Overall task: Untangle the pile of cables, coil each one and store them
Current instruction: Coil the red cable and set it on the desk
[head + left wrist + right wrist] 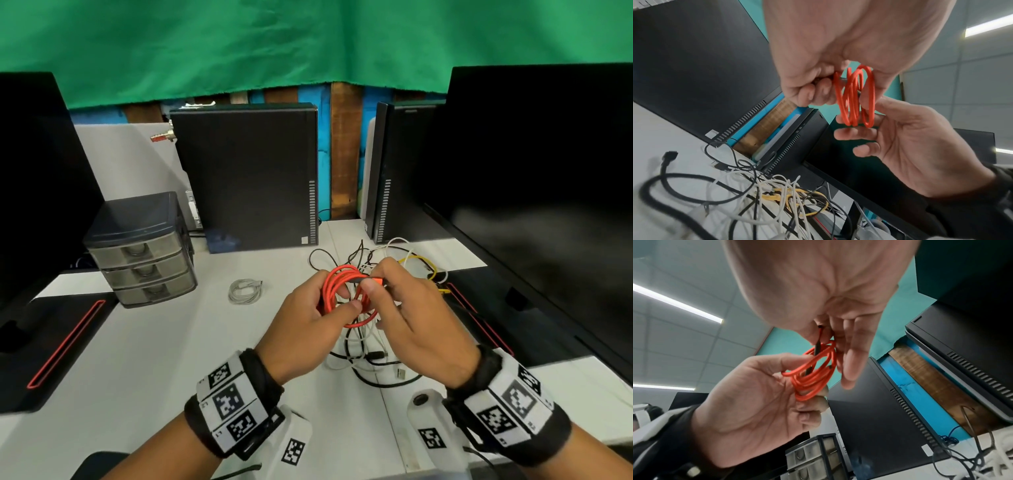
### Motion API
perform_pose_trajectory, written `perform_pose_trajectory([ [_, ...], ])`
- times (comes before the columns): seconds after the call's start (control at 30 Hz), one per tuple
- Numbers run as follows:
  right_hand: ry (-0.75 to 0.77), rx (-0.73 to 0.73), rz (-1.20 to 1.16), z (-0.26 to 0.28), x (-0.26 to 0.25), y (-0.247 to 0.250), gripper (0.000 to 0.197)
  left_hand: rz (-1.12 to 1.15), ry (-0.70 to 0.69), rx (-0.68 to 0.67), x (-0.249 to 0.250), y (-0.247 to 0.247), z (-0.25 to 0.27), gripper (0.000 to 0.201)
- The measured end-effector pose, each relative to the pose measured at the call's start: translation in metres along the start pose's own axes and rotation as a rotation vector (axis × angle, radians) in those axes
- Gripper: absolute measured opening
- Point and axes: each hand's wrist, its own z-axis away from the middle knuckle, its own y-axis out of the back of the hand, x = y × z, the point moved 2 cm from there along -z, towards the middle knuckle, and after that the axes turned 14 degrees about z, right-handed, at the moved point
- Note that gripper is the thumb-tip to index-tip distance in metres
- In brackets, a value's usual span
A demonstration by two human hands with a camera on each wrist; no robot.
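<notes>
An orange cable (342,294), wound into a small coil of several loops, hangs in the air above the tangled pile (373,356). My left hand (305,308) grips the coil's left side, thumb on the near loops. My right hand (400,301) pinches the cable's dark plug end (371,281) between thumb and forefinger at the top of the coil. The left wrist view has the orange coil (855,97) between both hands over the pile (777,194) of white, black and yellow cables. In the right wrist view the plug end (818,344) crosses the coil (813,374).
A coiled white cable (245,291) lies on the white desk (171,359) to the left. A grey three-drawer unit (144,253) stands at the back left. Two black computer towers (250,174) stand behind, with a dark monitor (548,171) to the right and another to the left.
</notes>
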Motion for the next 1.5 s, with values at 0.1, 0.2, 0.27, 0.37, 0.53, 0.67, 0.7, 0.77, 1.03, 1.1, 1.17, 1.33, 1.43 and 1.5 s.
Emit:
perform_pose_trajectory([
  [0.1, -0.015, -0.010, -0.033, 0.000, 0.002, -0.001, 0.027, -0.065, -0.014, 0.022, 0.000, 0.003, 0.000, 0.018],
  [0.2, -0.028, -0.021, -0.059, 0.002, 0.004, -0.004, 0.026, -0.149, -0.003, 0.036, -0.001, 0.007, -0.002, 0.027],
  [0.27, -0.048, -0.028, -0.076, 0.002, 0.005, -0.006, 0.026, -0.182, 0.009, 0.035, 0.000, 0.009, -0.001, 0.018],
  [0.37, -0.080, -0.017, -0.126, 0.002, 0.006, -0.003, 0.024, -0.154, 0.034, 0.041, -0.004, 0.012, -0.005, 0.021],
  [0.53, -0.127, -0.002, -0.253, 0.000, 0.010, -0.005, 0.020, -0.058, 0.159, -0.025, -0.009, 0.016, -0.009, 0.030],
  [0.67, -0.206, -0.040, -0.516, 0.000, 0.010, -0.014, 0.025, 0.021, 0.269, -0.091, -0.006, 0.011, -0.007, 0.052],
  [0.7, -0.227, -0.062, -0.543, -0.001, 0.007, -0.018, 0.022, 0.035, 0.289, -0.098, -0.005, 0.011, -0.008, 0.055],
  [0.77, -0.229, -0.094, -0.508, -0.003, 0.002, -0.027, 0.030, 0.077, 0.288, -0.071, -0.006, 0.014, -0.010, 0.041],
  [1.03, -0.428, -0.196, -0.625, -0.041, -0.001, -0.057, 0.012, -0.164, 0.131, -0.001, -0.013, 0.067, -0.022, 0.006],
  [1.1, -0.542, -0.265, -0.679, -0.046, 0.001, -0.071, 0.006, -0.192, 0.098, 0.014, -0.020, 0.088, -0.026, 0.012],
  [1.17, -0.603, -0.341, -0.662, -0.054, 0.001, -0.089, 0.001, -0.223, 0.143, 0.039, -0.030, 0.108, -0.028, 0.015],
  [1.33, -0.564, -0.558, -0.309, -0.073, -0.004, -0.160, 0.012, -0.325, 0.481, 0.087, -0.068, 0.154, -0.027, 0.013],
  [1.43, -0.567, -0.649, -0.272, -0.080, -0.015, -0.202, 0.013, -0.429, 0.622, 0.136, -0.083, 0.180, -0.022, 0.010],
  [1.5, -0.608, -0.674, -0.290, -0.085, -0.024, -0.219, 0.013, -0.458, 0.663, 0.178, -0.085, 0.192, -0.019, 0.021],
])
